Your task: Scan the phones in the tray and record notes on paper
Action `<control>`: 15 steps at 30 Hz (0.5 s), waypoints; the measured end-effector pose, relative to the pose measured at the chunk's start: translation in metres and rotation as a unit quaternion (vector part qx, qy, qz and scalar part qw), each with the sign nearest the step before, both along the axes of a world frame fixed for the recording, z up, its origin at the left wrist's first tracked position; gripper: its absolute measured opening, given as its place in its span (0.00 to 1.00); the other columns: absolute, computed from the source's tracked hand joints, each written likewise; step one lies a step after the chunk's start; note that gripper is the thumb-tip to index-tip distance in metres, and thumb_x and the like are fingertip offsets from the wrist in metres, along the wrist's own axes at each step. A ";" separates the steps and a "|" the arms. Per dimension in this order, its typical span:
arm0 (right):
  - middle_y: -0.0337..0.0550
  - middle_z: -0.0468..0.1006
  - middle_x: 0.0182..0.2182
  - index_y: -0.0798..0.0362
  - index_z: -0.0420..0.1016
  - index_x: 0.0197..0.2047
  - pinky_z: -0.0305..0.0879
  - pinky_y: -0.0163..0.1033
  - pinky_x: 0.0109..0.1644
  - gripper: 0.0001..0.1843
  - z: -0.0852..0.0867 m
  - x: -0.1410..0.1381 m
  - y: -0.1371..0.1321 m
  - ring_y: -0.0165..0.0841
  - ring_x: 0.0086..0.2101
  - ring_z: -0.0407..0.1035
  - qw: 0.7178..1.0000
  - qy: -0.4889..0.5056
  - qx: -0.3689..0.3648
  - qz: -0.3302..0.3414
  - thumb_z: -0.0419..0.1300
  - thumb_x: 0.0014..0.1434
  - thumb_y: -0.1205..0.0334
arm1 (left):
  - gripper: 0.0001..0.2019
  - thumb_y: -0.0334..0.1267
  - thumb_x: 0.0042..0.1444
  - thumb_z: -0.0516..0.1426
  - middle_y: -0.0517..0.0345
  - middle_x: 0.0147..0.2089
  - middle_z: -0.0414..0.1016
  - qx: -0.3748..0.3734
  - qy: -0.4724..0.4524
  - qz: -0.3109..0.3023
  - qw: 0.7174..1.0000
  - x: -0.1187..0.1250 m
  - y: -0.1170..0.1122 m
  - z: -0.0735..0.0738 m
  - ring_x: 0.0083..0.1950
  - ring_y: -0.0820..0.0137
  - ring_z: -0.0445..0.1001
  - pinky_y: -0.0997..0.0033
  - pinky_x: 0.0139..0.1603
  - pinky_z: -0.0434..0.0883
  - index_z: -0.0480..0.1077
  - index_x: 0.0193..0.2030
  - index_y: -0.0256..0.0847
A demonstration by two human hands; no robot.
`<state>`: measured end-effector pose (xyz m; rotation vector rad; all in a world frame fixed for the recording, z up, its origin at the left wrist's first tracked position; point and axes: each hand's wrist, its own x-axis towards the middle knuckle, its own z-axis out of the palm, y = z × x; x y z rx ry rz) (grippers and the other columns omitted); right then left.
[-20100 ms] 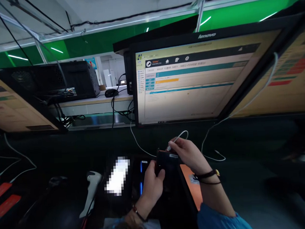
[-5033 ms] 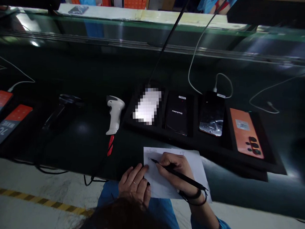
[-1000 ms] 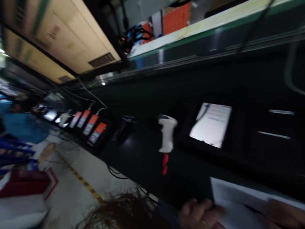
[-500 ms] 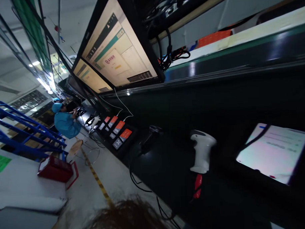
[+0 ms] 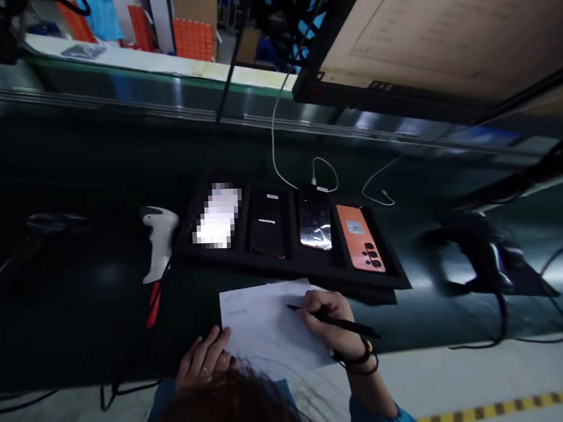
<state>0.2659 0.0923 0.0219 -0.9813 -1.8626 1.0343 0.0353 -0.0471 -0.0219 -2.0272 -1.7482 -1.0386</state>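
Observation:
In the head view my right hand (image 5: 331, 323) grips a black pen (image 5: 359, 329), its tip just above or on a white sheet of paper (image 5: 271, 334) with faint handwriting at its upper left. My left hand (image 5: 206, 358) lies flat at the paper's left edge, fingers stretched out and partly hidden by hair below. Behind the paper is a black tray (image 5: 293, 267) with phones in its slots: one blurred bright (image 5: 218, 216), a black phone (image 5: 266, 227), a dark phone with a cable (image 5: 315, 219) and an orange phone (image 5: 360, 238) lying back up.
A white barcode scanner (image 5: 160, 240) lies left of the tray. Further right stands a black device (image 5: 481, 253) with cables. A monitor (image 5: 418, 40) overhangs the back right. A loose white cable (image 5: 378, 198) lies behind the tray. The bench's front edge drops to the floor.
The view has swung from along the bench down to the tray of phones and the paper. Both hands now show, the right one with a pen; neither was visible before.

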 end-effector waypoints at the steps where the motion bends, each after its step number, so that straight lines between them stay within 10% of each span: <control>1: 0.34 0.62 0.16 0.55 0.57 0.20 0.54 0.28 0.23 0.17 -0.001 -0.001 0.000 0.24 0.18 0.56 1.000 -0.001 0.000 -0.001 0.61 0.54 0.67 | 0.09 0.31 0.64 0.51 0.58 0.47 0.82 0.001 0.008 0.004 1.000 0.001 0.000 0.001 0.47 0.64 0.81 0.60 0.45 0.75 0.68 0.33 0.41; 10: 0.37 0.60 0.15 0.54 0.55 0.18 0.52 0.31 0.22 0.20 0.003 0.004 0.002 0.25 0.18 0.54 0.996 -0.058 -0.054 -0.031 0.61 0.54 0.59 | 0.06 0.32 0.60 0.53 0.58 0.46 0.82 0.058 0.062 -0.016 0.996 -0.001 0.009 -0.005 0.43 0.67 0.81 0.62 0.39 0.73 0.68 0.32 0.41; 15: 0.39 0.64 0.15 0.54 0.62 0.17 0.55 0.32 0.21 0.19 0.010 -0.001 -0.007 0.27 0.18 0.57 0.998 -0.041 -0.047 -0.017 0.64 0.54 0.60 | 0.08 0.32 0.62 0.52 0.53 0.51 0.81 -0.028 0.000 0.023 0.999 0.001 -0.011 -0.016 0.52 0.63 0.79 0.58 0.50 0.72 0.70 0.33 0.42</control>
